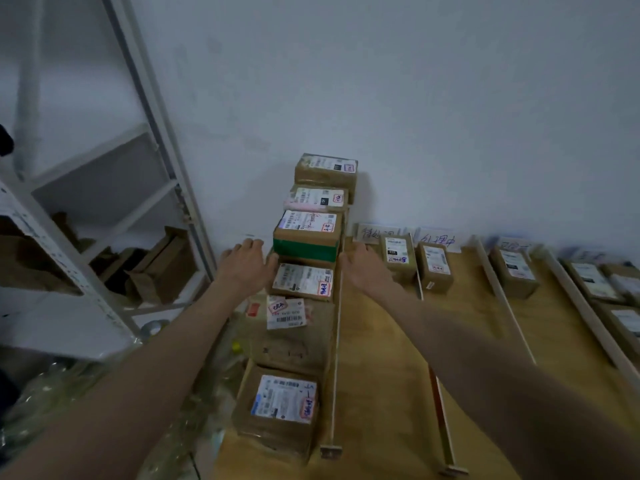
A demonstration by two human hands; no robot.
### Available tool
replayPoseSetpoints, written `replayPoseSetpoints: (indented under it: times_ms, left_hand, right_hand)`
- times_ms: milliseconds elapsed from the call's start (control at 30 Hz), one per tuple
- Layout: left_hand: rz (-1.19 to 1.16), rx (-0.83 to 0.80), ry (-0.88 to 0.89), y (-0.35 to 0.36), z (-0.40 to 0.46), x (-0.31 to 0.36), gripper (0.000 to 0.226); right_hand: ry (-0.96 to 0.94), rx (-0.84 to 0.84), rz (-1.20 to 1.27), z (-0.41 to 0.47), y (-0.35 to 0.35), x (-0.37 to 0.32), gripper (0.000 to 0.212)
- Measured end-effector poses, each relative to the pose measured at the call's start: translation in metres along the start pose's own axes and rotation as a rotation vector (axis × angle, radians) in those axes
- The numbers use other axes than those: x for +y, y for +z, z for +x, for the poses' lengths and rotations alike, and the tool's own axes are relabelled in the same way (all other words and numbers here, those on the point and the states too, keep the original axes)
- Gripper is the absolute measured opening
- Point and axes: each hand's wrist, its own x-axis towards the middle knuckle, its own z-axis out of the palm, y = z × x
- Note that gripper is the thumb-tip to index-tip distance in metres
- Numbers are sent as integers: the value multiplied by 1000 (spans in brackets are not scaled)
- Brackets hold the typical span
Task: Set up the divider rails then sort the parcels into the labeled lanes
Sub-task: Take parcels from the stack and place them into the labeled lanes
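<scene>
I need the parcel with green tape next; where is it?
The green-taped parcel sits mid-row in the leftmost lane, between the left hand and right hand, near the wall.

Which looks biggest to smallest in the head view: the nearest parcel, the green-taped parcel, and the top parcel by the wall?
1. nearest parcel, though it sits closest to the camera
2. green-taped parcel
3. top parcel

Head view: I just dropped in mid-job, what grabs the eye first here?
The tall leaning stack of parcels against the wall at centre, with the left hand and right hand reaching to either side of the green-taped box. To the right, divider rails split the wooden board into lanes holding a few parcels under handwritten labels. A white shelf rack stands left.
</scene>
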Motion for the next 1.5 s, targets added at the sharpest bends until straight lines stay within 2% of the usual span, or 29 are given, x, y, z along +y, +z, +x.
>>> replayPoseSetpoints:
  times_ms: [300,433,600,900,1067,1200,1300,1500]
  left_hand:
    - [-172,-48,64,3,69,-12,63]
    - [-316,-147,16,10,84,-10,67]
    - [-569,-267,14,12,87,-2,54]
    - [-700,-182,8,8,76,1,51]
    - [-912,-71,-93,-8,71,4,47]
    - [-935,39,-85,-29,78,4,39]
    - [-902,-22,-10,-40,77,7,37]
    - [-888,-77,128,-51,66,30,39]
  right_hand:
    - [143,7,212,39,22,-26,42]
    - [202,5,322,40,20,-41,38]
    - [241,14,475,50,30,-45,37]
    - [207,107,607,37,27,-51,33]
    - [218,171,753,23,15,-53,34]
    - [237,108,879,10,3,-51,50]
    - [224,6,778,-3,-9,-45,59]
    - [218,-102,690,-25,-26,-31,37]
